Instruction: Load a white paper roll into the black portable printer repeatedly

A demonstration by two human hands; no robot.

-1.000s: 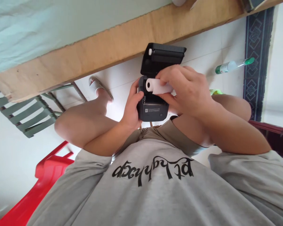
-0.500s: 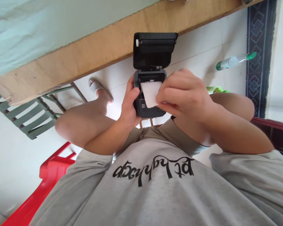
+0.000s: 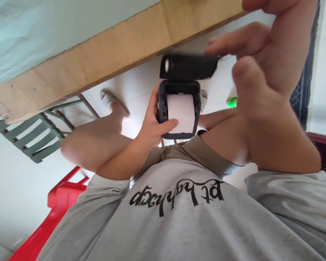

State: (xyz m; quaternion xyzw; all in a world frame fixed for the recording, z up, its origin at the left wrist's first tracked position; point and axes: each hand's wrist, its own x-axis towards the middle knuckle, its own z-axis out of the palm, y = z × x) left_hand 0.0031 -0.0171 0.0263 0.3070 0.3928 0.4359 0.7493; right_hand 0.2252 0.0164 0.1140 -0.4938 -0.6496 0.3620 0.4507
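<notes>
My left hand [image 3: 150, 127] grips a small black printer [image 3: 162, 106] over my lap, with its thumb lying across the white paper [image 3: 181, 110] pulled out of the open bay. The printer's lid [image 3: 188, 67] stands half raised and is blurred by motion. My right hand [image 3: 260, 72] is lifted close to the camera, fingers stretched out, with a fingertip touching the right end of the lid. It holds nothing.
A wooden table edge [image 3: 111, 54] runs across above the printer. A green slatted chair [image 3: 29, 134] stands at the left and a red plastic chair [image 3: 59, 203] lower left. My sandalled foot [image 3: 112, 101] rests on the white floor. Something green [image 3: 232, 102] shows behind my right wrist.
My right hand let go of the paper and rose to the lid, which is tipping down. The paper roll went into the bay, and my left thumb now lies on its loose end.
</notes>
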